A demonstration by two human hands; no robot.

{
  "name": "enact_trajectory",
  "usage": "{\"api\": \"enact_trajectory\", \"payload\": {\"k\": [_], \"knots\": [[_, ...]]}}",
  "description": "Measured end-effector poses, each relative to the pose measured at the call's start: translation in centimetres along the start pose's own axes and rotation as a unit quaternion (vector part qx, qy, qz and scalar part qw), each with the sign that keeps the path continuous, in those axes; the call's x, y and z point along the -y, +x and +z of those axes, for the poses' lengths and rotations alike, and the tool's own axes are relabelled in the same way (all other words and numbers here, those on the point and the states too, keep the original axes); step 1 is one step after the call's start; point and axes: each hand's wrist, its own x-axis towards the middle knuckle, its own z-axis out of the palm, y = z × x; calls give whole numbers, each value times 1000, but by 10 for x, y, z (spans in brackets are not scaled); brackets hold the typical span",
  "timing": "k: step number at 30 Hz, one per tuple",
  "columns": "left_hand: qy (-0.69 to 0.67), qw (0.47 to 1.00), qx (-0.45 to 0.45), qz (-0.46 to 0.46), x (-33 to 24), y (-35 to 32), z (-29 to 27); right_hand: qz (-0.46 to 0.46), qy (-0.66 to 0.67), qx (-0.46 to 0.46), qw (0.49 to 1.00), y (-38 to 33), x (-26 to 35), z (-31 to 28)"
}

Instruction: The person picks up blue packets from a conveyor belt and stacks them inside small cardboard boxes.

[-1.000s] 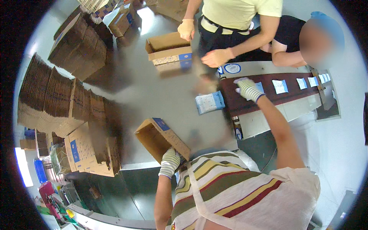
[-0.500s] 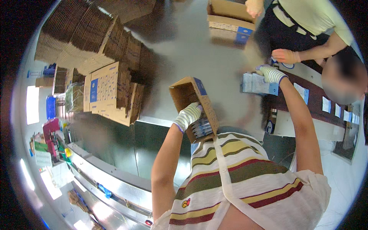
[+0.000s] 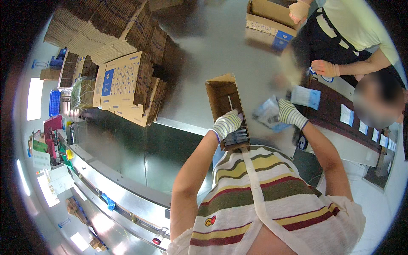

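Evidently light and pliable, the flat blue-and-white plastic pouch [image 3: 267,113] is off to the right of centre, above the grey metal table [image 3: 208,49]. Its outline is blurred, so whether it is one pouch or several together cannot be told. The right hand, in a green-and-white striped knit glove [image 3: 292,114], pinches it at its right edge, fingers curled over. The film is probably slick and the filling soft, so it would likely sag from a one-edge grip; a broad hold across the middle, or palm support beneath, should keep it flatter.

Just left stands the open brown cardboard carton [image 3: 221,90], close to the wearer's body. The left hand, in a matching striped glove [image 3: 228,124], reaches into its mouth; its fingertips are partly hidden, so what it grasps cannot be told. Beside it, at the near end inside, sits a row of thin bluish packets [image 3: 236,137]. The carton's walls look stiff but thin, best held by a rim or corner.

Farther right, a blue-and-white packet [image 3: 307,97] lies by the dark red conveyor belt [image 3: 329,112]. Far left rises a tall stack of flattened brown cartons [image 3: 117,83].
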Motion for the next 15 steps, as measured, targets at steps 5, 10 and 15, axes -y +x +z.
{"api": "enact_trajectory", "payload": {"k": [5, 10, 15], "knots": [[176, 982, 1, 61, 23, 22, 36, -232, 463, -133, 845, -11, 92, -13], [76, 994, -29, 74, -26, -15, 17, -279, 220, -199, 913, 31, 113, 25], [113, 988, -70, 76, -34, -58, 20, -208, -102, -302, 924, 27, 111, 42]]}}
